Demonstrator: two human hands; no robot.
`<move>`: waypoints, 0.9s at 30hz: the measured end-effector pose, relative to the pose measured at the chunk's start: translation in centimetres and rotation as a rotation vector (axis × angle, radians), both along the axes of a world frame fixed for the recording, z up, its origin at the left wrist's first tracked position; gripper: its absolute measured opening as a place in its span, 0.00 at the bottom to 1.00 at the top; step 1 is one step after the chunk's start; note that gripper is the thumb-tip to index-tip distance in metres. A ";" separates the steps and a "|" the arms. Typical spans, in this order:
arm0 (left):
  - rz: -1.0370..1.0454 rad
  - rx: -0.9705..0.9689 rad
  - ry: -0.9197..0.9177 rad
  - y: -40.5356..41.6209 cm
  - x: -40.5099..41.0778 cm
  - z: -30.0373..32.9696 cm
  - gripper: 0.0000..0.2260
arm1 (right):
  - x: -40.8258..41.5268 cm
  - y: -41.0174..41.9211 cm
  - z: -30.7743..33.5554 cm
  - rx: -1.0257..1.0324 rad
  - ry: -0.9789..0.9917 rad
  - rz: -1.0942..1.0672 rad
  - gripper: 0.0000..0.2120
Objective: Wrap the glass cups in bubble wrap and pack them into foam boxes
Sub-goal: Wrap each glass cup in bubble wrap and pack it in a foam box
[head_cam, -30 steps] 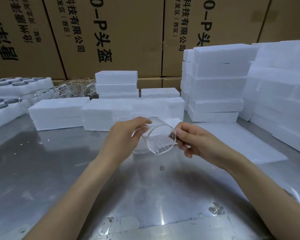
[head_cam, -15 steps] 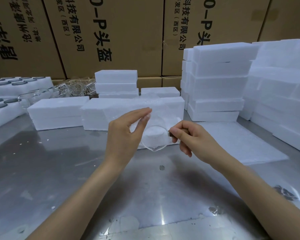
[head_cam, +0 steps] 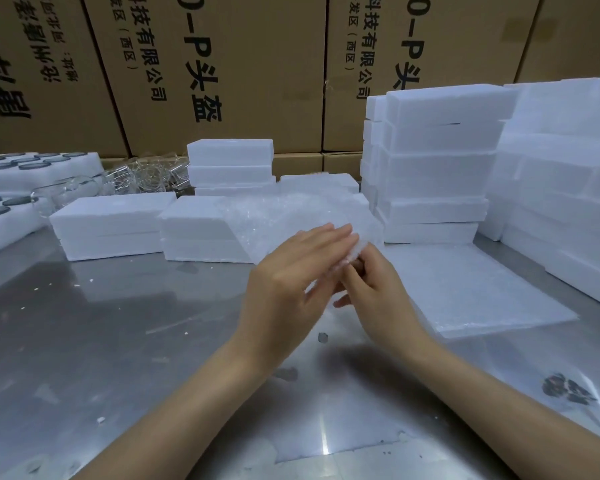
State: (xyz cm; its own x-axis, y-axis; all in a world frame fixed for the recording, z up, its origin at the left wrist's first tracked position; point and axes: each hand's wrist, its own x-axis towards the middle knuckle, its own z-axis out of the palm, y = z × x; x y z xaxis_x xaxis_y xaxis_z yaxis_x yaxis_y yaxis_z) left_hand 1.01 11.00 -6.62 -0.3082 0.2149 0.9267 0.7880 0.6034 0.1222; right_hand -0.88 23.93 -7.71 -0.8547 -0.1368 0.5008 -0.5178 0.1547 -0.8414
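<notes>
1. Glass cup: not plainly visible; it appears to lie inside the bubble wrap (head_cam: pixel 347 251) held between both hands above the steel table (head_cam: pixel 101 341), though blur hides its outline.
2. Left hand (head_cam: pixel 291 282): fingers straight and together, laid flat against the near side of the wrapped bundle.
3. Right hand (head_cam: pixel 374 289): fingers curled round the far side of the bundle, gripping the wrap.
4. Bubble wrap sheets (head_cam: pixel 465 289): flat on the table to the right of the hands.
5. Foam boxes, closed (head_cam: pixel 111 223): two low blocks side by side behind the hands; contents hidden.
6. Foam box stacks (head_cam: pixel 437 161): tall piles at right, lids on, contents hidden.
7. Foam trays (head_cam: pixel 0 181): far left, with round dark-topped items seated in their holes.
8. Loose glass cups (head_cam: pixel 142 174): clustered on the table between the trays and a short foam stack (head_cam: pixel 229 168).
9. Cardboard cartons (head_cam: pixel 222 64): a printed wall behind everything.
</notes>
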 end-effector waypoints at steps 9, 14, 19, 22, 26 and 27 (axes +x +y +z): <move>-0.101 -0.178 -0.050 0.6 0.8 0.3 0.21 | -0.4 0.7 -0.1 -0.033 0.037 -0.090 0.10; 0.068 0.307 -0.189 -2.2 -0.8 1.9 0.21 | -1.1 1.4 1.2 -0.369 -0.187 0.000 0.08; -0.070 0.798 -0.690 -4.4 -2.3 1.6 0.25 | -1.2 1.8 1.9 -0.538 -0.354 0.032 0.08; -0.220 0.777 -0.787 -4.5 -2.7 1.5 0.31 | -1.0 1.6 2.0 -0.552 -0.410 0.070 0.06; -0.355 0.639 -0.879 -3.4 -2.9 0.9 0.24 | -1.2 1.5 1.9 -0.592 -0.511 0.122 0.09; -0.381 0.632 -0.922 -3.1 -2.9 0.7 0.23 | -1.1 1.5 1.8 -0.610 -0.554 0.156 0.11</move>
State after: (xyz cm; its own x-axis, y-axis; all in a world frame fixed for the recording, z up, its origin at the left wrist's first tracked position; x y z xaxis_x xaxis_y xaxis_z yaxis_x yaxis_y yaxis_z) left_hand -1.93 7.90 -5.94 -0.9316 0.0211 0.3628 0.3624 -0.0233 0.9317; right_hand -2.03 25.41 -5.89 -0.9926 -0.1147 0.0388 0.0170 -0.4490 -0.8934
